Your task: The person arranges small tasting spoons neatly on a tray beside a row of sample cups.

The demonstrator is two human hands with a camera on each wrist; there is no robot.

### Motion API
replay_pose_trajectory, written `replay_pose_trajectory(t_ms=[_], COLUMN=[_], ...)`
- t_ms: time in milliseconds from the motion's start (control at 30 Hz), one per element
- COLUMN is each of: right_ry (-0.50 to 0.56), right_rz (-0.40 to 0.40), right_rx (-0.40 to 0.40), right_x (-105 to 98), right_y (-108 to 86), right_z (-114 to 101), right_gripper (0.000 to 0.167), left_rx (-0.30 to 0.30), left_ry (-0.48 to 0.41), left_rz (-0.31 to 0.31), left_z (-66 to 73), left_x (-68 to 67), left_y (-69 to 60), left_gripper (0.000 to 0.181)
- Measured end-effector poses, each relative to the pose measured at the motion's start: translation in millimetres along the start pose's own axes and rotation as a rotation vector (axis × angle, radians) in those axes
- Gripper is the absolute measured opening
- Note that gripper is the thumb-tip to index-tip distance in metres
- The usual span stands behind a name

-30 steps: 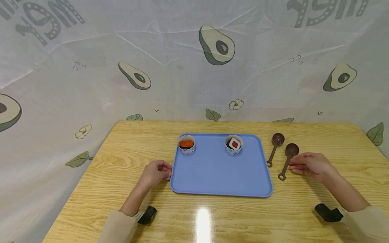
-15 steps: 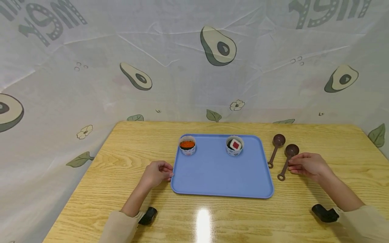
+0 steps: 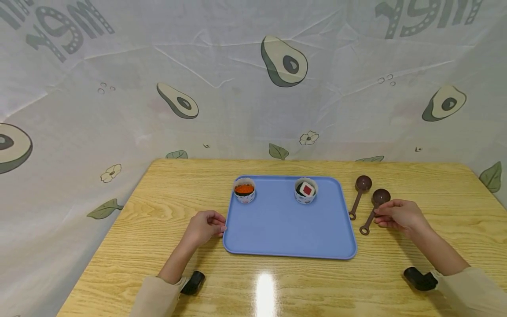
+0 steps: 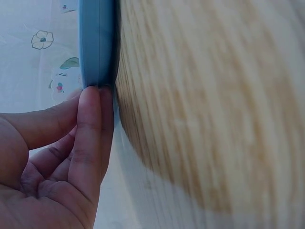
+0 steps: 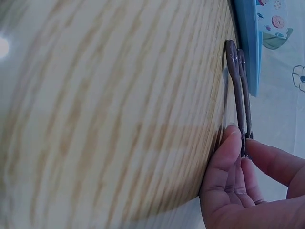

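A blue tray [image 3: 291,231] lies on the wooden table, and my left hand [image 3: 205,228] grips its left edge. In the left wrist view the thumb and fingers of the left hand [image 4: 66,152] meet at the tray's rim [image 4: 98,47]. To the tray's right lie two brown measuring spoons with round bowls. My right hand [image 3: 400,215] pinches the handle of the nearer measuring spoon [image 3: 381,196] between thumb and fingers. The other measuring spoon [image 3: 363,183] lies between it and the tray. In the right wrist view the right hand [image 5: 238,186] holds the spoon handle [image 5: 237,90] just above the tabletop.
At the tray's back left stands a paper cup [image 3: 244,198] with orange-topped sushi. Another paper cup [image 3: 305,198] at the back right holds a white sushi piece with a red centre. A curtain [image 3: 237,110] printed with avocados hangs behind the table [image 3: 166,180].
My right hand has shifted slightly left, and the handle end of the pinched measuring spoon has moved a little left with it. The left hand and tray have stayed put.
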State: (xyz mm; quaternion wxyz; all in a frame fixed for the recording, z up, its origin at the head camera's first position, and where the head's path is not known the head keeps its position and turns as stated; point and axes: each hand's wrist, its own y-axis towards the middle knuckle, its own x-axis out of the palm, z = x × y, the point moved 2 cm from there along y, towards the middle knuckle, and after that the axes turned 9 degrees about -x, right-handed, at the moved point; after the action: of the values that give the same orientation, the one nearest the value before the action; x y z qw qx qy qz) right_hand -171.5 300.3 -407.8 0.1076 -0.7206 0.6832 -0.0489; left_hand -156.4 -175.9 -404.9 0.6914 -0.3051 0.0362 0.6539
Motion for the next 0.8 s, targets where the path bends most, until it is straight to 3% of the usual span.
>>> replay_pose_trajectory(t_ms=[800], right_ry=[-0.089], right_rz=[0.045], right_rx=[-0.007], right_x=[4.6], right_y=[-4.6], right_z=[-2.3], right_gripper=[0.006], left_rx=[-0.002], left_ry=[0.010], left_rz=[0.008], left_z=[0.8], left_x=[0.3], left_y=[-2.0], left_gripper=[0.012])
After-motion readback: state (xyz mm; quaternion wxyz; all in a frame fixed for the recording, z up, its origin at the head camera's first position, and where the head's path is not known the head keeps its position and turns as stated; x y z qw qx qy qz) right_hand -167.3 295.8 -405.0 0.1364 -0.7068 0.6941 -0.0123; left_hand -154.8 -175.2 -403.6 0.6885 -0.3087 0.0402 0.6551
